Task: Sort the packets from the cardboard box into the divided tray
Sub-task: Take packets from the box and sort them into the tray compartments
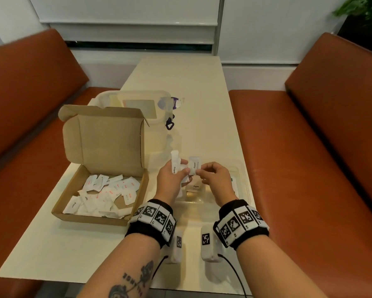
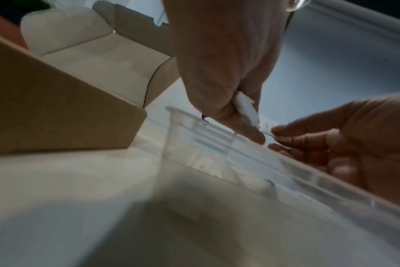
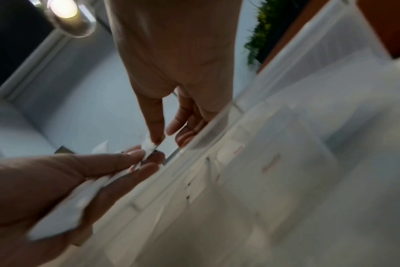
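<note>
Head view: both hands' fingers pinch packets above the clear tray, hiding its compartments.

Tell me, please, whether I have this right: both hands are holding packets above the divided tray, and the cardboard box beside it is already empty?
Not quite: the head view shows the cardboard box still holds many packets. Both hands, left hand and right hand, do hold packets above the divided tray.
</note>
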A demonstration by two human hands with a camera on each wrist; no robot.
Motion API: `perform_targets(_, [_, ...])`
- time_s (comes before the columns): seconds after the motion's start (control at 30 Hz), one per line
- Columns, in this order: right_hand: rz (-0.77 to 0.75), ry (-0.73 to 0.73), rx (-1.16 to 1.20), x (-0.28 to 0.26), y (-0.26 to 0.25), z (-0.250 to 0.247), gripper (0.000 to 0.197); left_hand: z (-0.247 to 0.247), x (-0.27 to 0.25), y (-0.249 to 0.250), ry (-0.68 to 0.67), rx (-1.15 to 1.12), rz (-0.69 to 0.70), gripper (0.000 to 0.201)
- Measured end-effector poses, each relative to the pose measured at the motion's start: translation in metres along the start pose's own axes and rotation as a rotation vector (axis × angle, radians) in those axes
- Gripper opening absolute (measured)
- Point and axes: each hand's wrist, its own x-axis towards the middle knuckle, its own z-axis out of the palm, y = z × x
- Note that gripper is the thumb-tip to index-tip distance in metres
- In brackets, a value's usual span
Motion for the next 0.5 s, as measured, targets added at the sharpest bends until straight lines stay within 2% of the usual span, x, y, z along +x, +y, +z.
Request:
perform_targets(0.1, [-0.133, -0.049, -0.227, 0.004, -0.011, 0.001, 0.040, -0.008, 0.001, 0.005, -0.099, 0.114, 0.013, 0.016])
perform_targets(0.13, [-0.158, -0.080, -0.311, 0.005, -0.016, 0.001, 0.043, -0.010, 0.001, 0.007, -0.128, 0.135, 0.012, 0.015])
perform_targets(0.23, [-0.147, -0.162, -0.514, 0.004, -0.024, 0.000, 0.022, -0.018, 0.005, 0.008, -0.137, 0.169, 0.026, 0.013])
perform_targets(0.3, [-0.105, -0.138, -0.538, 0.001, -0.022, -0.001, 0.010, -0.024, 0.007, 0.008, -0.101, 0.152, 0.036, 0.012])
perform_targets(0.5, [-0.055, -0.012, -0.837, -0.006, 0.000, -0.001, 0.009, -0.032, 0.015, 0.004, -0.065, 0.021, -0.012, 0.010])
